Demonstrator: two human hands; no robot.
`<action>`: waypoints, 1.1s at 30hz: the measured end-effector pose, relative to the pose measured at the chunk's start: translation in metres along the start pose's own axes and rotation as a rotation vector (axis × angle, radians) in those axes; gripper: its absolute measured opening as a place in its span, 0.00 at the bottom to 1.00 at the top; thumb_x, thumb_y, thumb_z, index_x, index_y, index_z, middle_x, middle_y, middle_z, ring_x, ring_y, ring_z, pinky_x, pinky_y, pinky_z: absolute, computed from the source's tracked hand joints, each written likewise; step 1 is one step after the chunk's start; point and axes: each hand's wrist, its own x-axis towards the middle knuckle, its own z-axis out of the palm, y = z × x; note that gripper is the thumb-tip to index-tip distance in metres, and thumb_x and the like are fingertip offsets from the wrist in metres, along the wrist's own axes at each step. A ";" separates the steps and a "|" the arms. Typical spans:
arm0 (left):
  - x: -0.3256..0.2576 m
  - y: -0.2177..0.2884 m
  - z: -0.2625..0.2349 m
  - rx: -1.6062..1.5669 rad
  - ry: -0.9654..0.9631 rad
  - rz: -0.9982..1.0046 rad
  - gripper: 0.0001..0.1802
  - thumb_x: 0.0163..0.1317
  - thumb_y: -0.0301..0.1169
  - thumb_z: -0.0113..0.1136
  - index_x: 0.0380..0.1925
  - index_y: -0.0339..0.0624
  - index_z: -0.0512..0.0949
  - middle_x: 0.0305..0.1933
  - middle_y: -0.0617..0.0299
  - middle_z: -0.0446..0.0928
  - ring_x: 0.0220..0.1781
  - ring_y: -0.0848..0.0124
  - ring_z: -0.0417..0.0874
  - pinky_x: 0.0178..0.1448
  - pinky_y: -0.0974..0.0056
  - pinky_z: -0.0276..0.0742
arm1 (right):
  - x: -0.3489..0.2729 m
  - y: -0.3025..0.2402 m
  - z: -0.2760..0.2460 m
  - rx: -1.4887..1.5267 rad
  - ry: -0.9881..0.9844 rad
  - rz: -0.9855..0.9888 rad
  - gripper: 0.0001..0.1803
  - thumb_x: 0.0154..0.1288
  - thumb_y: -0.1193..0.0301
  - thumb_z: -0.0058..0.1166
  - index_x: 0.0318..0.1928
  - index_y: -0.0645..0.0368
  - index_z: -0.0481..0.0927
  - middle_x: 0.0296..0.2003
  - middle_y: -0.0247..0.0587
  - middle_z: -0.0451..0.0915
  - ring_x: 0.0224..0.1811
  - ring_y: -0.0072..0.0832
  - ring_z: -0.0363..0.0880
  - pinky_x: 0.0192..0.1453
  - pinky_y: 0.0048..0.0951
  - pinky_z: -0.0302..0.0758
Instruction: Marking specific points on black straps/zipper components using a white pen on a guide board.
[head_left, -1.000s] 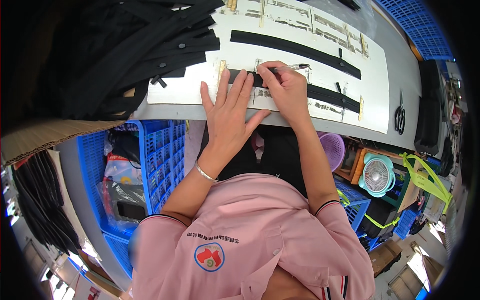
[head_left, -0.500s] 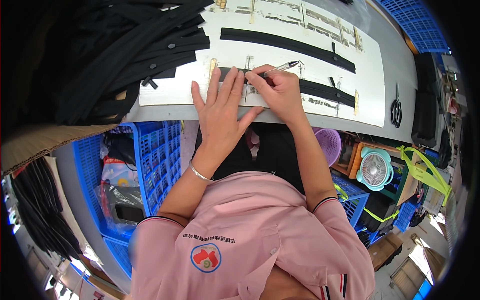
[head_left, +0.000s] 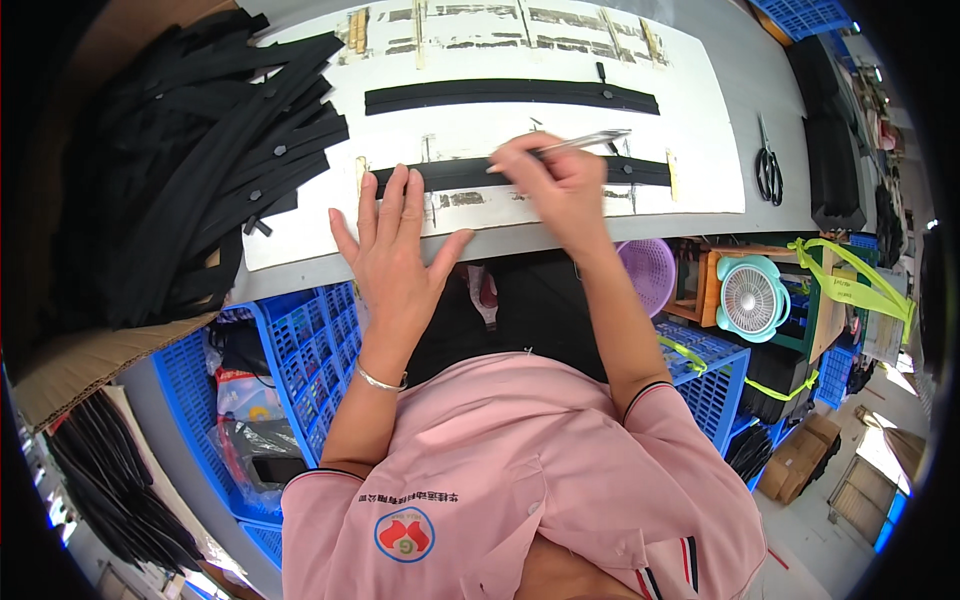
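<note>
My left hand (head_left: 395,255) lies with spread fingers on the left end of the nearer black zipper (head_left: 465,174), pressing it flat on a white board (head_left: 300,225). My right hand (head_left: 562,195) grips a clear pen (head_left: 595,140) over the middle of that zipper, its tip pointing left; whether the tip touches the fabric I cannot tell. Part of this zipper is hidden under my right hand. A second black zipper (head_left: 500,94) lies farther back on the same board, roughly parallel, with its pull sticking up near the right end.
A heap of black zippers (head_left: 200,170) covers the table's left side. Black-handled scissors (head_left: 768,175) lie right of the board, beside stacked black material (head_left: 832,165). Below the table edge are blue crates (head_left: 310,340), a purple basket (head_left: 645,278) and a small turquoise fan (head_left: 752,298).
My right hand has moved right along the nearer zipper with the pen, away from my left hand. My left hand stays on the zipper's left end. The whole view has shifted.
</note>
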 end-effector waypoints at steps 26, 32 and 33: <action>0.021 0.059 0.027 -0.194 -0.089 0.195 0.37 0.62 0.49 0.71 0.66 0.40 0.77 0.71 0.55 0.74 0.75 0.56 0.69 0.82 0.38 0.40 | -0.001 0.027 -0.050 -0.282 0.052 0.072 0.08 0.71 0.72 0.64 0.40 0.65 0.88 0.25 0.31 0.85 0.27 0.12 0.76 0.31 0.17 0.72; 0.023 0.060 0.029 -0.166 -0.076 0.204 0.36 0.62 0.48 0.71 0.65 0.40 0.78 0.71 0.55 0.74 0.74 0.57 0.69 0.81 0.39 0.43 | -0.001 0.036 -0.057 -0.328 -0.041 0.015 0.07 0.68 0.72 0.66 0.37 0.65 0.89 0.24 0.33 0.86 0.25 0.11 0.76 0.29 0.19 0.71; 0.023 0.060 0.030 -0.159 -0.071 0.204 0.36 0.61 0.48 0.72 0.65 0.40 0.78 0.71 0.56 0.74 0.74 0.57 0.69 0.81 0.39 0.43 | -0.001 0.036 -0.057 -0.326 -0.041 0.006 0.07 0.67 0.72 0.66 0.37 0.64 0.89 0.23 0.33 0.85 0.24 0.11 0.76 0.27 0.20 0.70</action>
